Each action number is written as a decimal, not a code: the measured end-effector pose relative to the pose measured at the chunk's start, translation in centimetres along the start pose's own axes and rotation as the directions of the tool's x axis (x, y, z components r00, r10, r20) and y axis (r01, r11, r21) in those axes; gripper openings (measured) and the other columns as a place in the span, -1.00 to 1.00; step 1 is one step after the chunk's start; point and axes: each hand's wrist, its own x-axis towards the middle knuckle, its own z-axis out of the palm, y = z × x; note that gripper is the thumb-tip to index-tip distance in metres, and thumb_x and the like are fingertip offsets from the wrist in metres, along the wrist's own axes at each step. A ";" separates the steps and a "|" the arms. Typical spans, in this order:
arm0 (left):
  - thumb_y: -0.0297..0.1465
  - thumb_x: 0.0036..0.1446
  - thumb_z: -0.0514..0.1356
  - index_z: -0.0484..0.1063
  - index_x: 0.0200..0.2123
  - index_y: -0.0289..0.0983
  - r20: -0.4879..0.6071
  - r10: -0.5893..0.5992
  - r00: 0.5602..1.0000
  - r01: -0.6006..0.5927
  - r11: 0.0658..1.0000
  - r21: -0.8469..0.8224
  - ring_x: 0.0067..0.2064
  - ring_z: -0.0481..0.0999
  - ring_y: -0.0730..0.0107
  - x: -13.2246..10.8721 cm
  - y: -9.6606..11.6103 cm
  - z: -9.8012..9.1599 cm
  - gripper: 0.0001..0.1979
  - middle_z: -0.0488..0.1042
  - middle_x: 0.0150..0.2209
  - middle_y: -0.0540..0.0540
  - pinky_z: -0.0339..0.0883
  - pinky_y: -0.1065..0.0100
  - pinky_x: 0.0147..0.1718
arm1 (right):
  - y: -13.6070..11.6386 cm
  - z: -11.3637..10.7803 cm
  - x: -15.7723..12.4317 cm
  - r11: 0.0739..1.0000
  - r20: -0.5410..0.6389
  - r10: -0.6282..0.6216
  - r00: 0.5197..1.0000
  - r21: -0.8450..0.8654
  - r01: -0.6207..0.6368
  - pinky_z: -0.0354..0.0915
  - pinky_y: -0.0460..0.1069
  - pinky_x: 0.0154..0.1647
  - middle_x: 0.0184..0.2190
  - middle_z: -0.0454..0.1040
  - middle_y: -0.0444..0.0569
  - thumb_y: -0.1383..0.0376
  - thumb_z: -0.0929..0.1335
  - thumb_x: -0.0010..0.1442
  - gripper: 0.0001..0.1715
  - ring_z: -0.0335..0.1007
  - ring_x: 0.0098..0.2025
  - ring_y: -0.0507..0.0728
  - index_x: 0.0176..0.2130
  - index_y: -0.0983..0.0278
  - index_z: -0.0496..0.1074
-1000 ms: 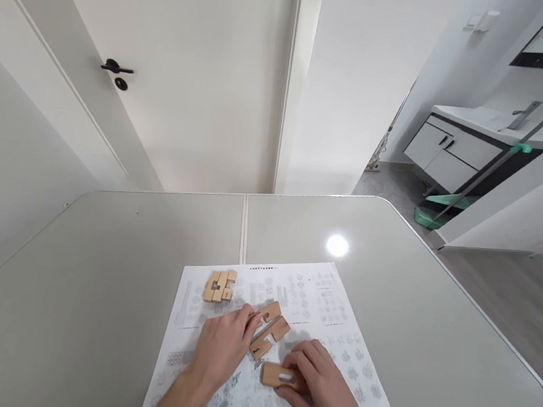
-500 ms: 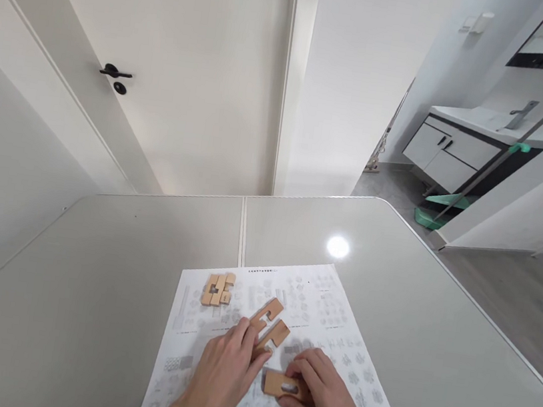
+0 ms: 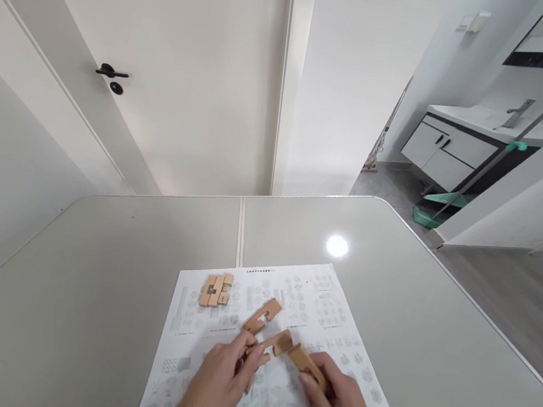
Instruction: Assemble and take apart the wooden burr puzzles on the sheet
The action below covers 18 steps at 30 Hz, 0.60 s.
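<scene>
My left hand (image 3: pixel 222 375) pinches a notched wooden puzzle piece (image 3: pixel 283 342), which is tilted up from the paper. In my right hand (image 3: pixel 342 402) is a slotted wooden puzzle piece (image 3: pixel 307 363), its near end covered by my fingers. The tips of the two pieces come close together; whether they touch I cannot tell. Just beyond my left fingers, another notched wooden piece (image 3: pixel 263 315) lies on the printed sheet (image 3: pixel 268 402). Farther back on the left of the sheet sits a small group of wooden pieces (image 3: pixel 215 290) placed side by side.
The sheet lies on a grey table (image 3: pixel 102 294) with a pale rim and a seam across it. A door with a black handle (image 3: pixel 112 71) stands behind. To the right are a washbasin cabinet (image 3: pixel 448 147) and a green dustpan (image 3: pixel 428 217).
My left hand has lifted and tilted the nearer notched piece. My right hand has raised the slotted piece off the sheet and turned it toward the left one.
</scene>
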 end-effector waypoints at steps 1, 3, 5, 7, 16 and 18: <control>-0.04 0.45 -0.10 0.27 -0.32 -0.18 0.019 -0.015 1.000 0.017 0.994 -0.105 -0.58 0.22 0.43 -0.1 0.1 0.1 -0.58 0.27 -0.62 0.13 0.12 0.40 -0.49 | -0.2 0.1 0.1 0.997 -0.032 0.053 0.998 0.055 -0.052 0.15 -0.07 -0.50 -0.56 0.21 -0.21 -0.10 0.20 0.43 -0.53 0.16 -0.52 0.08 -0.18 0.19 0.41; -0.01 0.44 -0.09 0.25 -0.32 -0.19 0.048 -0.011 0.999 0.023 0.964 -0.264 -0.57 0.15 0.47 -0.1 0.3 0.3 -0.57 0.22 -0.61 0.15 0.11 0.41 -0.50 | -0.6 0.3 0.3 0.985 -0.080 0.121 0.989 0.132 -0.109 0.21 -0.05 -0.45 -0.52 0.21 -0.20 -0.14 0.18 0.43 -0.48 0.19 -0.48 0.10 -0.07 0.19 0.40; 0.00 0.44 -0.07 0.27 -0.28 -0.19 0.068 0.005 0.998 0.019 0.936 -0.351 -0.57 0.11 0.48 -0.2 0.4 0.7 -0.58 0.19 -0.58 0.15 0.06 0.42 -0.52 | -1.0 0.7 0.5 0.972 -0.096 0.148 0.984 0.200 -0.126 0.32 -0.02 -0.37 -0.45 0.28 -0.16 -0.14 0.17 0.43 -0.45 0.26 -0.41 0.13 0.08 0.18 0.37; -0.02 0.45 -0.06 0.30 -0.23 -0.21 0.075 0.030 0.997 -0.001 0.928 -0.372 -0.55 0.11 0.48 -0.2 0.5 1.0 -0.60 0.21 -0.55 0.13 0.05 0.42 -0.52 | -1.3 1.0 0.7 0.952 -0.056 0.159 0.986 0.272 -0.138 0.38 0.00 -0.34 -0.42 0.30 -0.15 -0.14 0.16 0.43 -0.40 0.31 -0.39 0.14 0.22 0.14 0.29; -0.02 0.43 -0.05 0.38 -0.24 -0.20 0.049 0.044 0.998 -0.036 0.988 -0.151 -0.51 0.09 0.43 -0.8 1.9 0.4 -0.58 0.12 -0.54 0.11 -0.04 0.37 -0.50 | -1.9 1.0 0.8 0.922 -0.002 0.088 0.996 0.377 -0.081 0.49 0.05 -0.09 -0.13 0.51 -0.02 -0.04 0.28 0.40 -0.38 0.50 -0.16 0.19 0.32 0.13 0.20; -0.02 0.43 -0.06 0.39 -0.22 -0.19 0.044 0.033 0.998 -0.028 0.994 -0.108 -0.53 0.08 0.43 -0.9 2.3 0.2 -0.58 0.11 -0.55 0.11 -0.05 0.37 -0.50 | -2.1 1.1 0.8 0.936 -0.025 0.080 0.996 0.347 -0.067 0.50 0.04 -0.16 -0.17 0.50 -0.02 0.00 0.27 0.41 -0.40 0.51 -0.19 0.19 0.32 0.15 0.20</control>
